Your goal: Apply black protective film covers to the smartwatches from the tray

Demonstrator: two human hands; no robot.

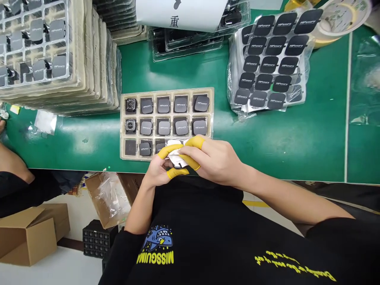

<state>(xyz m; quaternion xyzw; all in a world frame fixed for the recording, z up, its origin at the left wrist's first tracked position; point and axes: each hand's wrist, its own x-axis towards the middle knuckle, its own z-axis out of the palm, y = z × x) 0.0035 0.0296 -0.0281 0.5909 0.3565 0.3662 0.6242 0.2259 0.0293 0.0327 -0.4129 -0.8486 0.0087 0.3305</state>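
Note:
Yellow finger cots cover fingertips on both hands. My left hand [162,168] grips a small dark piece [178,166], mostly hidden, at the front edge of a compartment tray [122,130]. My right hand [215,160] is closed on a crumpled white cloth [177,158], pressed against the dark piece. Behind the hands, the tray holds square black pieces with a printed label [164,105]. Two round-faced modules [130,105] sit in its left column, above a compartment showing only a dark square base [130,147]. The hands cover part of the tray's front row.
Tall stacks of filled trays [97,59] stand at the left. Sheets of labelled black stickers [268,65] lie at the right, beside tape rolls [341,19]. A white paper [181,14] covers trays behind. Another person's arm [14,162] is at far left; cardboard boxes [40,241] stand below.

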